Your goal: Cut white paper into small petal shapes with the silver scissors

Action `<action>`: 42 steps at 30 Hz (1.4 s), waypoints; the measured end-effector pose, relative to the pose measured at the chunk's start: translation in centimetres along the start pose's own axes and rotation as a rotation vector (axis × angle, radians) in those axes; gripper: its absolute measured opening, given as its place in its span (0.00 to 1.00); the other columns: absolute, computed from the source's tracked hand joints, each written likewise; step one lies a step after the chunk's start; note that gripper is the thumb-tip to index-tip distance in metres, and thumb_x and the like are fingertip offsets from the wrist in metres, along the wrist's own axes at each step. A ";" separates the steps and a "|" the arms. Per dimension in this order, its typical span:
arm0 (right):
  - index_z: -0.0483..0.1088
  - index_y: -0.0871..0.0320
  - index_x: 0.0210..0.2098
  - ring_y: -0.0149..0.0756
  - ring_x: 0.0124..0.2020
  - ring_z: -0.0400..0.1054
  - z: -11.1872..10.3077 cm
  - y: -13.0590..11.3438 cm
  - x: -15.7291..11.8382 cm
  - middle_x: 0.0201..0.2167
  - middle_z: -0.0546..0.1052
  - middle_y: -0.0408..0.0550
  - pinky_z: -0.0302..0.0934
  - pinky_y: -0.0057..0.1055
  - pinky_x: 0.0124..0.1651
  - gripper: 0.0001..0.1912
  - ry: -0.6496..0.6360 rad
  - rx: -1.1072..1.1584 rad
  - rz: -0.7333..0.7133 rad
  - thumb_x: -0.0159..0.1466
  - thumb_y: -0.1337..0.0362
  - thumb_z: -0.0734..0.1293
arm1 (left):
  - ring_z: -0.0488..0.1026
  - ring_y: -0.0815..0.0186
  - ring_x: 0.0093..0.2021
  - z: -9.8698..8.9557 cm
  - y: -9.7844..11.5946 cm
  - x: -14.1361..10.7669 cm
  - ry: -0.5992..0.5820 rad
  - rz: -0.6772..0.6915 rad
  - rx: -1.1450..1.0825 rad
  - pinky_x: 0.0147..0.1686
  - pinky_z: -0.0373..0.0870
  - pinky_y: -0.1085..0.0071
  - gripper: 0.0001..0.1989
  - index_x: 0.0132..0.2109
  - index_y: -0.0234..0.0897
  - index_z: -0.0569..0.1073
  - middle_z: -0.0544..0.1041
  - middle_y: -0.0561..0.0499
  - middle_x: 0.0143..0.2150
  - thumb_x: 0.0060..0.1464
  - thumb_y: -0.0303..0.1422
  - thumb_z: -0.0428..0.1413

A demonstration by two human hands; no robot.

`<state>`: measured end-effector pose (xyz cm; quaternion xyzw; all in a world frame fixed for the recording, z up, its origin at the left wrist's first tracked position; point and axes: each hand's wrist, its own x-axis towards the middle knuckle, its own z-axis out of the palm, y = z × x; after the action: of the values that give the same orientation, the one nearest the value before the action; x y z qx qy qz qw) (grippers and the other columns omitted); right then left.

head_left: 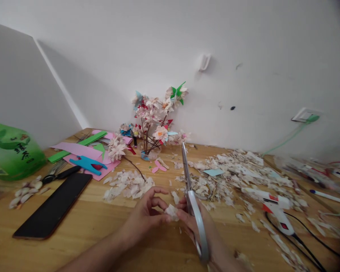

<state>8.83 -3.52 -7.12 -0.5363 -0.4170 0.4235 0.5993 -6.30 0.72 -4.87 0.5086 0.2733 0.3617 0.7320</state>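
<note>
Between the fingertips of both hands is a small whitish petal piece [172, 212]. My left hand [147, 211] pinches its left side with thumb and finger. On its right side, my right hand [195, 223] touches the piece with its fingertips and also carries grey-handled scissors [195, 211], whose blades point up and away, close together. A pile of pale petals [127, 184] lies just beyond my left hand. Behind stands a bunch of handmade blossoms on twigs [153, 113] in a small clear container.
Scraps [229, 173] spread across the right, near a white glue gun [277, 211] with a black cord. On the left are a phone [55, 206], coloured paper [79, 150], garlic-like pieces [25, 192] and a green bottle [14, 151]. A wall [116, 56] rises behind.
</note>
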 end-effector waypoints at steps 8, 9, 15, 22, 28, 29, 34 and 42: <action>0.63 0.56 0.28 0.16 0.09 0.46 0.3 -0.4 -0.1 0.17 0.66 0.33 0.37 0.18 0.09 0.23 0.005 0.225 0.098 0.37 0.56 0.75 | 0.70 0.73 0.23 0.3 -0.2 0.1 -0.012 0.022 -0.112 0.25 0.64 0.76 0.22 0.42 0.40 0.63 0.71 0.59 0.25 0.39 0.29 0.62; 0.63 0.56 0.28 0.16 0.08 0.46 0.2 -0.7 -0.2 0.17 0.66 0.33 0.37 0.17 0.08 0.23 -0.019 0.234 0.121 0.37 0.55 0.75 | 0.70 0.73 0.22 0.3 -0.2 0.2 -0.017 0.017 -0.131 0.25 0.64 0.76 0.22 0.42 0.40 0.63 0.71 0.59 0.25 0.39 0.29 0.62; 0.63 0.57 0.30 0.15 0.09 0.47 0.5 -1.6 -0.7 0.16 0.63 0.31 0.42 0.14 0.09 0.22 -0.067 0.332 0.175 0.41 0.56 0.74 | 0.71 0.72 0.20 0.7 -0.2 0.3 -0.019 -0.008 -0.205 0.23 0.66 0.76 0.22 0.40 0.38 0.63 0.72 0.59 0.22 0.37 0.31 0.63; 0.63 0.58 0.31 0.15 0.08 0.44 0.6 -1.5 -0.8 0.14 0.63 0.31 0.40 0.15 0.08 0.25 -0.059 0.280 0.200 0.41 0.50 0.72 | 0.69 0.72 0.22 0.9 0.0 0.3 0.002 -0.038 -0.264 0.23 0.69 0.75 0.19 0.38 0.38 0.62 0.72 0.57 0.23 0.39 0.30 0.62; 0.64 0.58 0.29 0.19 0.10 0.51 0.9 -2.9 -0.7 0.18 0.69 0.37 0.40 0.18 0.08 0.25 -0.072 0.216 0.176 0.35 0.56 0.75 | 0.69 0.72 0.23 0.8 -0.4 0.4 0.032 -0.015 -0.309 0.23 0.69 0.75 0.18 0.36 0.38 0.64 0.71 0.57 0.23 0.39 0.29 0.63; 0.64 0.57 0.29 0.21 0.12 0.54 0.9 -2.9 -0.7 0.17 0.68 0.36 0.42 0.18 0.09 0.25 -0.051 0.230 0.165 0.35 0.56 0.75 | 0.70 0.71 0.23 0.9 -0.4 0.3 0.038 -0.019 -0.324 0.23 0.68 0.75 0.18 0.37 0.38 0.64 0.71 0.58 0.23 0.39 0.29 0.63; 0.65 0.56 0.30 0.23 0.18 0.60 0.9 -2.0 -0.7 0.21 0.69 0.37 0.49 0.16 0.13 0.24 0.052 0.269 0.133 0.37 0.59 0.76 | 0.72 0.69 0.27 1.7 -0.3 0.0 0.122 -0.047 -0.402 0.24 0.70 0.74 0.20 0.41 0.38 0.65 0.73 0.54 0.28 0.39 0.29 0.62; 0.62 0.56 0.29 0.17 0.07 0.43 -0.1 -1.0 0.2 0.12 0.61 0.29 0.39 0.17 0.08 0.24 -0.004 0.280 0.174 0.42 0.47 0.71 | 0.73 0.68 0.29 2.7 1.6 0.4 0.224 -0.092 -0.449 0.30 0.72 0.69 0.21 0.41 0.36 0.65 0.75 0.53 0.29 0.39 0.23 0.62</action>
<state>9.07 -3.40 -6.12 -0.4807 -0.3070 0.5288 0.6285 -4.39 -0.03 -2.45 0.2771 0.2883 0.4338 0.8074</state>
